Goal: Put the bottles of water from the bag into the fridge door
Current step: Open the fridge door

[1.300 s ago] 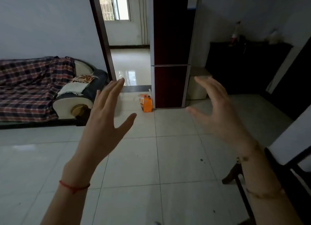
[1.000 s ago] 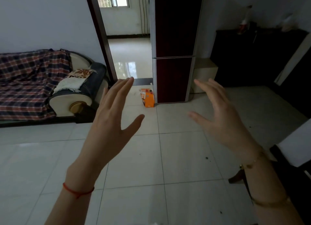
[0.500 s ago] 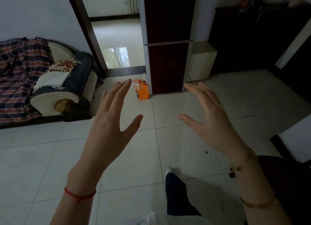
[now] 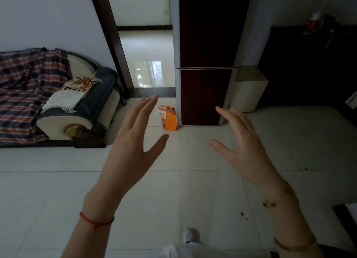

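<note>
Bottles [image 4: 170,109], seemingly only their caps showing, sit in the orange bag [image 4: 171,121] on the floor [image 4: 202,190], just beside the closed fridge [image 4: 206,64]. Bare tiles stretch between sofa [image 4: 81,111] and fridge. The left hand [image 4: 135,144] and right hand [image 4: 241,147] stay spread, holding nothing. The bag is nearer than before.

We hold both bare arms out toward the fridge [image 4: 206,95]. Our left hand [image 4: 133,142] hangs left of it, fingers straight, thumb spread. Our right hand [image 4: 243,149] hovers before its lower right corner, fingers relaxed and empty.
</note>
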